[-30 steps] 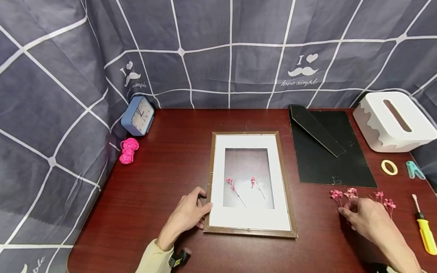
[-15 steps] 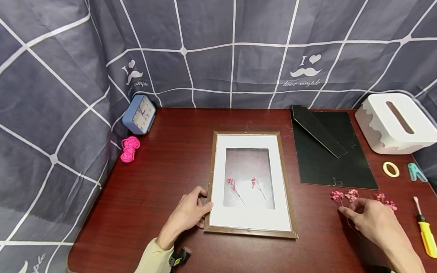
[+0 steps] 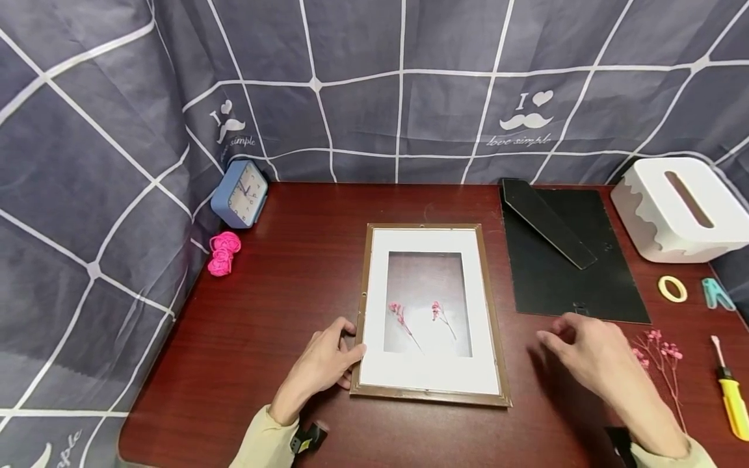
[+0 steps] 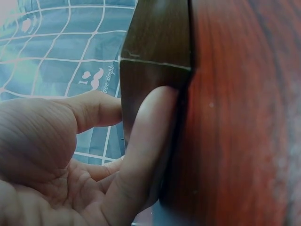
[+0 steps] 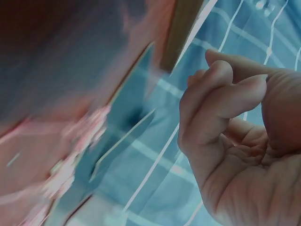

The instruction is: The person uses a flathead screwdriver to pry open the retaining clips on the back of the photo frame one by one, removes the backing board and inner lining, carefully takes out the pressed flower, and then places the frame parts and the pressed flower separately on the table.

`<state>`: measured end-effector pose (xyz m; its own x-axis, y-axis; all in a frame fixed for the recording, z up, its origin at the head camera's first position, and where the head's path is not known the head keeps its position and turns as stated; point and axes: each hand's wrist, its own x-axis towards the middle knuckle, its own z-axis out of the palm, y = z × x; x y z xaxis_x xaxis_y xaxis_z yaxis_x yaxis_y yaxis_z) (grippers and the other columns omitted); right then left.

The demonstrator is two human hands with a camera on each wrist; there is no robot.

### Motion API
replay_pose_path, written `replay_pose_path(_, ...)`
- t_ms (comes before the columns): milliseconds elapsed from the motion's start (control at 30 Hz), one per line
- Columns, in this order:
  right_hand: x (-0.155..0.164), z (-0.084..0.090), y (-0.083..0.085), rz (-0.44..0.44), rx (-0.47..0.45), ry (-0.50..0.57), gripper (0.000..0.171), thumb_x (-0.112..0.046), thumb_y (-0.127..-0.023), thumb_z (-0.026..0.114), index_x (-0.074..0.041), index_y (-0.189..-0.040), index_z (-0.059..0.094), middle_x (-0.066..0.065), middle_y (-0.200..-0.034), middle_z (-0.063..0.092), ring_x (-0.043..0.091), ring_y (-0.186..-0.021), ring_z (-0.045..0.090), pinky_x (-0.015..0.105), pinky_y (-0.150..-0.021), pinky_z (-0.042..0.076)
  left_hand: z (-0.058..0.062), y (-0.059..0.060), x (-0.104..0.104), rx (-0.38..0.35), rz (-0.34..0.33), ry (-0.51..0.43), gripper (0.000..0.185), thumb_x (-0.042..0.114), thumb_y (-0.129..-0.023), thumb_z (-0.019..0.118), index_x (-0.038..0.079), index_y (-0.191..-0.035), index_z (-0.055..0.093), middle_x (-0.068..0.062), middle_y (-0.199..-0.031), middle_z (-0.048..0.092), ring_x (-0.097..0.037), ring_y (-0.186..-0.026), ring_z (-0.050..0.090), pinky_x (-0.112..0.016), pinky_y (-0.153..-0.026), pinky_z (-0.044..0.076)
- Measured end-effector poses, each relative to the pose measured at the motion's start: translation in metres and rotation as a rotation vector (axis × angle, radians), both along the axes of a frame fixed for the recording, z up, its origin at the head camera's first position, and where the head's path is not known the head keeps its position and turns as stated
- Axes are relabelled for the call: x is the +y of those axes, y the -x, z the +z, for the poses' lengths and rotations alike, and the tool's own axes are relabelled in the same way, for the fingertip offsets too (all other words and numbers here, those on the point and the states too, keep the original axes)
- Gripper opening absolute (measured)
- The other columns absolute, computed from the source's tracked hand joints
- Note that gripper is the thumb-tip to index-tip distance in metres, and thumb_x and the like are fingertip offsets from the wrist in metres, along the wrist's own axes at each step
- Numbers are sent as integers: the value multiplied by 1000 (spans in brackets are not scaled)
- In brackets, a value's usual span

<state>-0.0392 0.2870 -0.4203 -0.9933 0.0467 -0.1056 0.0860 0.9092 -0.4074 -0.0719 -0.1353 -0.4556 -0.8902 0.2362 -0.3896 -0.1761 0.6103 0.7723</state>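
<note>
A brown-edged picture frame (image 3: 428, 394) with a white mat lies on the table. Two small pink dried flower sprigs (image 3: 404, 322) lie inside its window. At its lower left side my left hand (image 3: 322, 359) grips the frame, thumb on the top edge; the left wrist view shows fingers against the frame's brown side (image 4: 155, 75). My right hand (image 3: 593, 361) is over the table right of the frame, fingers curled and thumb near the index fingertip. No stem shows between them. Pink dried flowers (image 3: 655, 337) lie beside it, blurred in the right wrist view.
A black backing board (image 3: 608, 273) with its stand lies at right. Near it are a white tissue box (image 3: 655, 221), yellow ring (image 3: 672, 289), teal clip (image 3: 717, 294) and yellow screwdriver (image 3: 733, 403). A blue clock (image 3: 240, 195) and pink yarn (image 3: 223, 253) stand at left.
My right hand has moved left from the flowers toward the frame. The flower heads seen beside its fingertips before no longer show there. My left hand stays on the frame.
</note>
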Motion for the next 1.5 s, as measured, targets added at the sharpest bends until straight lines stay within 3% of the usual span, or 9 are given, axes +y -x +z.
replay_pose_path(233,-60,8,24,216,99,29,13,-18,-92,85,-8,-87,76,-2,-73,71,12,-66,57,32,-58,46,1,2,1,1,-1,5,38,19,-102,73,0,-132,59,-8,-77,63,-12,-48,69,-31,-48,62)
replay_pose_path(367,-92,13,36,308,78,50,12,-16,-93,82,-11,-85,75,-4,-73,70,10,-67,57,32,-59,48,2,3,2,1,0,1,38,19,-102,73,1,-132,59,-7,-76,63,-11,-47,68,-31,-48,62)
replay_pose_path(600,-137,17,55,416,29,65,25,-9,-92,76,-16,-72,63,-7,-67,52,9,-61,45,23,-54,35,2,6,2,-7,14,-19,38,19,-101,73,0,-132,59,-8,-76,63,-11,-47,67,-32,-48,63)
replay_pose_path(767,-158,10,64,496,16,21,33,-11,-92,81,-14,-67,59,-7,-62,51,8,-60,44,22,-53,35,2,7,2,-10,17,-26,38,19,-101,73,0,-132,59,-8,-76,63,-11,-47,67,-33,-48,63)
replay_pose_path(1000,-175,0,69,525,-45,41,44,-7,-91,78,-18,-61,48,-10,-60,41,7,-60,38,21,-52,29,1,6,2,-21,25,-25,39,19,-102,73,1,-132,59,-8,-76,64,-12,-48,69,-33,-49,63)
replay_pose_path(1100,-177,-12,72,528,-47,71,45,-5,-87,78,-20,-58,46,-10,-59,38,8,-59,37,23,-51,29,1,6,1,-20,26,-25,39,20,-102,73,1,-133,59,-8,-76,64,-12,-48,69,-33,-48,63)
replay_pose_path(1333,-171,-84,87,527,1,48,46,-16,-85,76,-28,-54,43,-15,-56,37,4,-55,35,24,-45,30,1,4,-2,-9,11,-34,38,20,-102,72,0,-132,58,-7,-75,63,-13,-48,69,-32,-47,63)
replay_pose_path(1433,-171,-88,83,547,42,55,48,-12,-86,77,-27,-55,43,-15,-57,36,4,-55,35,24,-45,30,-1,3,-3,-7,-5,-31,39,21,-102,72,-1,-132,58,-6,-75,63,-13,-48,69,-31,-47,62)
replay_pose_path(1500,-171,-80,78,562,59,91,48,-7,-86,75,-25,-55,43,-14,-57,36,5,-55,35,25,-46,30,-1,1,-3,-8,-5,-37,39,20,-102,72,-1,-132,58,-7,-75,63,-13,-47,69,-31,-47,62)
